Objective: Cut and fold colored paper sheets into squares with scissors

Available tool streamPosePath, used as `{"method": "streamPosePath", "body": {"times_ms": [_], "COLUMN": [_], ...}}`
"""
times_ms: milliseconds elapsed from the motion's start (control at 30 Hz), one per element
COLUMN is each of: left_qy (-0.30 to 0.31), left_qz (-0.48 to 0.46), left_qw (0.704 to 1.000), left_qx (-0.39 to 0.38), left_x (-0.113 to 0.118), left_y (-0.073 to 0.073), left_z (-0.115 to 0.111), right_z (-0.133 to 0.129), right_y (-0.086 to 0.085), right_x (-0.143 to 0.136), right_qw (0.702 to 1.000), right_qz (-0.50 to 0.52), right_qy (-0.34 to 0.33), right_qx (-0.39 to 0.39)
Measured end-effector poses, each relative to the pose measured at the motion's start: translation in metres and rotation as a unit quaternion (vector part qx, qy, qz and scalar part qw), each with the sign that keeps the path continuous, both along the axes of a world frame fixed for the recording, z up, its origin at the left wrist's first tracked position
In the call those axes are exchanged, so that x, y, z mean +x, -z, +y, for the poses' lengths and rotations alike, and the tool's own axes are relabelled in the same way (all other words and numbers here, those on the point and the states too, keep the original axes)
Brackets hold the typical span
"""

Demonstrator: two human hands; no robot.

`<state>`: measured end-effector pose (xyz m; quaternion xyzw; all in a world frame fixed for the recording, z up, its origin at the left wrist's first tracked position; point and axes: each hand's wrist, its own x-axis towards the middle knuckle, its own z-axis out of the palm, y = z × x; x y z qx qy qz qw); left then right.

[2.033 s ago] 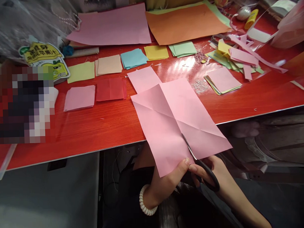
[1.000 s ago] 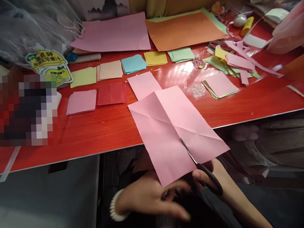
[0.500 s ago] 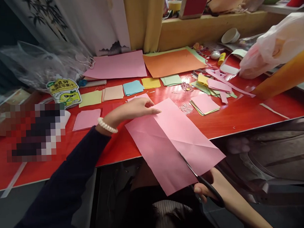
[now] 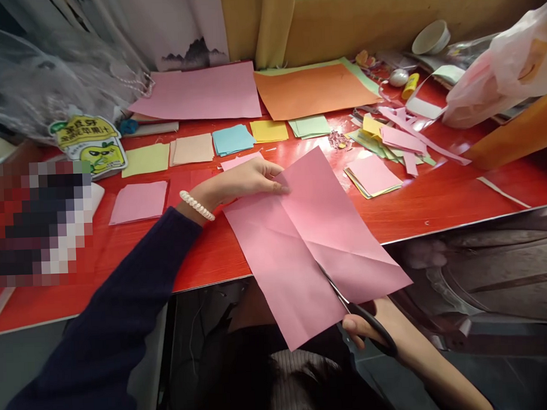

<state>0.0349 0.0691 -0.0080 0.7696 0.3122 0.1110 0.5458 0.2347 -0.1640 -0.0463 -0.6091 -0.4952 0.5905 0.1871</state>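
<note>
A creased sheet of pink paper (image 4: 279, 252) is held tilted over the table's front edge. My left hand (image 4: 254, 179) pinches its far edge between thumb and fingers; a white coil band is on that wrist. In my right hand (image 4: 365, 327) are black-handled scissors (image 4: 372, 330), their blades in a cut that runs up from the near edge of the sheet. The paper on the right of the cut stands a little apart from the left part. Some fingers of my right hand are hidden behind the handles.
On the red table (image 4: 203, 249) lie small paper stacks, among them a blue stack (image 4: 233, 139) and a pink stack (image 4: 373, 174). Larger pink (image 4: 198, 94) and orange sheets (image 4: 314, 90) lie behind. Paper scraps (image 4: 401, 141) and a plastic bag (image 4: 488, 78) are at right.
The scissors have moved slightly up and left along the sheet. The right part of the paper bends more. The camera view has tilted down a little; my left hand keeps its hold.
</note>
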Motion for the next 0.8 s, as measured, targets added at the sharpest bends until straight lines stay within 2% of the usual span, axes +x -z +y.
{"method": "streamPosePath", "body": {"times_ms": [100, 367, 633, 800], "left_qy": [-0.008, -0.025, 0.002, -0.011], "left_qz": [0.007, -0.003, -0.013, -0.019], "left_qw": [1.0, 0.999, 1.0, 1.0], "left_qx": [0.017, -0.031, -0.007, 0.018], "left_x": [0.0007, 0.0021, 0.001, 0.0028], "left_y": [0.0028, 0.0042, 0.0093, 0.0094], "left_z": [0.0001, -0.0027, -0.0027, -0.0031], "right_z": [-0.0027, -0.0076, -0.0101, -0.0078], "right_y": [0.0046, 0.0087, 0.0107, 0.0074], "right_x": [-0.0008, -0.0063, -0.0072, -0.0066], "right_qw": [1.0, 0.999, 0.998, 0.999], "right_qz": [-0.008, 0.031, 0.031, 0.022], "right_qy": [0.009, 0.041, 0.04, 0.034], "right_qx": [-0.001, 0.008, 0.024, 0.009]}}
